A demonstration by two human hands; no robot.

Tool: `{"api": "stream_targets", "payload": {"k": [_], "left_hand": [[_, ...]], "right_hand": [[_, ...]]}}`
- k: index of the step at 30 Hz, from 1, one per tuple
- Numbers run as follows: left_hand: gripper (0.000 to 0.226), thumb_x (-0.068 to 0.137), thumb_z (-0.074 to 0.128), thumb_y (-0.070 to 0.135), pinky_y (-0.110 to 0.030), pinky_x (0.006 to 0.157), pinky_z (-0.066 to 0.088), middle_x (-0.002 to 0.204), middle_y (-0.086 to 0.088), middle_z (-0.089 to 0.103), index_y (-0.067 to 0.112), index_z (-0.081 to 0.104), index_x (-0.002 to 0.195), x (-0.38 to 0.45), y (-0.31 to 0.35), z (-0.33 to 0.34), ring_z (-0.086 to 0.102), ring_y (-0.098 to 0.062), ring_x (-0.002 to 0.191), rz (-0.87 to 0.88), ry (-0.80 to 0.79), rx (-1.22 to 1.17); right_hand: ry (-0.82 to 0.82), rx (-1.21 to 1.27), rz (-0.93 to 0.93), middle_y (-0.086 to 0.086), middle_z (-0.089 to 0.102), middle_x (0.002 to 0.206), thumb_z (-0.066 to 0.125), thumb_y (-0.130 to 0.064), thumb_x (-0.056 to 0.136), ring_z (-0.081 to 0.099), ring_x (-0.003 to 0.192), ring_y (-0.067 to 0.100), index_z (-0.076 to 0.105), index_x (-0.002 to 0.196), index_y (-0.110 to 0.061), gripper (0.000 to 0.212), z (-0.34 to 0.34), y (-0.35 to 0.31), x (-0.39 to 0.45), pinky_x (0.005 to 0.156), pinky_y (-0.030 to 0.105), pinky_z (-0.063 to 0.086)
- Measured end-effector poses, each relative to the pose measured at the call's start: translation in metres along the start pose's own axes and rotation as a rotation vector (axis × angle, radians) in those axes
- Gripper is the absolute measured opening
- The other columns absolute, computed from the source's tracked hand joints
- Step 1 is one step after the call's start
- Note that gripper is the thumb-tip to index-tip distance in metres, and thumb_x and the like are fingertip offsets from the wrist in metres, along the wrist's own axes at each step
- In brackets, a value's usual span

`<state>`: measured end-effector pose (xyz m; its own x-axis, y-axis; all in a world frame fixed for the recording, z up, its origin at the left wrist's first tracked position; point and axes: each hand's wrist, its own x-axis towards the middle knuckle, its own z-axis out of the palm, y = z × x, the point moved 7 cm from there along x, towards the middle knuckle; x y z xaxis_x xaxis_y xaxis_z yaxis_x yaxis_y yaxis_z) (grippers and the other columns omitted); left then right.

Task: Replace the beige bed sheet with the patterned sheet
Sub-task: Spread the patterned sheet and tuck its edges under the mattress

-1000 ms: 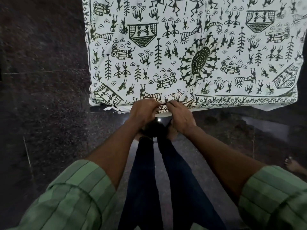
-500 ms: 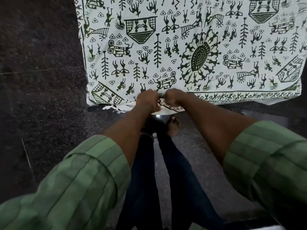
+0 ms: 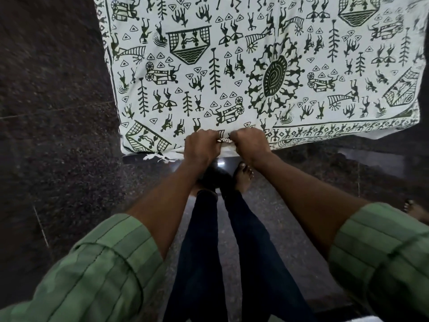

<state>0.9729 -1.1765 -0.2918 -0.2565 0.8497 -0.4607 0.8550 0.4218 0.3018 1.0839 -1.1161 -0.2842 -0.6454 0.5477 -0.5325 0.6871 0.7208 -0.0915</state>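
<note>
The patterned sheet (image 3: 255, 73), white with dark green figures, trees and carts, lies spread flat over the bed and covers its whole near end. My left hand (image 3: 200, 147) and my right hand (image 3: 249, 144) sit side by side at the middle of the near edge, both fisted on a bunched fold of the sheet's border. A frayed white fringe (image 3: 162, 157) hangs out at the near left corner. No beige sheet is in sight.
Dark speckled stone floor (image 3: 58, 135) surrounds the bed. My legs in dark trousers and my bare foot (image 3: 242, 177) stand right at the bed's near edge. Another person's foot (image 3: 415, 209) shows at the right edge.
Both hands have closed into fists on the sheet's border and bunched it between them. The view has moved closer to the bed and slightly left.
</note>
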Motion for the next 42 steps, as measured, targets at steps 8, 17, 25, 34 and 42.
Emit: {"api": "stream_targets", "payload": {"k": [8,17,25,34,42], "left_hand": [[0.016,0.083,0.066,0.012,-0.039,0.069,0.051,0.1,-0.004,0.067,0.018,0.073,0.096,-0.006,0.035,-0.019,0.065,-0.03,0.095,0.183,0.046,0.088],[0.04,0.087,0.064,0.018,-0.04,0.074,0.055,0.115,-0.004,0.068,0.019,0.06,0.126,-0.028,0.028,0.014,0.068,-0.03,0.1,0.212,-0.077,0.102],[0.026,0.085,0.063,0.029,-0.037,0.083,0.054,0.106,-0.011,0.073,0.013,0.071,0.104,0.0,0.04,0.023,0.069,-0.033,0.103,0.032,-0.166,0.045],[0.025,0.082,0.069,0.03,-0.035,0.07,0.048,0.097,-0.012,0.071,0.021,0.07,0.105,-0.001,0.025,0.011,0.069,-0.037,0.093,0.147,-0.232,0.083],[0.028,0.079,0.067,0.021,-0.036,0.076,0.054,0.093,-0.008,0.076,0.031,0.078,0.103,0.021,0.014,0.006,0.071,-0.034,0.09,0.153,-0.1,0.058]], "right_hand": [[0.06,0.175,0.219,0.009,0.072,0.095,0.062,-0.012,0.086,0.069,0.092,0.034,0.073,0.099,-0.013,0.017,0.003,0.002,-0.003,0.073,0.037,0.051],[0.467,0.346,0.122,0.011,0.063,0.109,0.066,-0.006,0.082,0.057,0.101,0.03,0.068,0.111,-0.006,0.03,0.025,-0.009,-0.065,0.09,0.043,0.049],[0.127,0.269,0.083,0.009,0.06,0.122,0.076,-0.026,0.075,0.055,0.115,0.03,0.059,0.125,-0.01,0.056,0.04,-0.006,-0.027,0.108,0.039,0.042],[-0.544,0.321,0.159,0.011,0.069,0.126,0.073,-0.035,0.072,0.067,0.114,0.028,0.072,0.121,-0.015,0.053,0.049,0.005,0.03,0.099,0.041,0.055],[0.067,0.212,0.008,0.012,0.07,0.104,0.071,-0.001,0.073,0.066,0.097,0.036,0.067,0.109,-0.011,0.038,0.032,0.005,-0.023,0.079,0.041,0.054]]}}
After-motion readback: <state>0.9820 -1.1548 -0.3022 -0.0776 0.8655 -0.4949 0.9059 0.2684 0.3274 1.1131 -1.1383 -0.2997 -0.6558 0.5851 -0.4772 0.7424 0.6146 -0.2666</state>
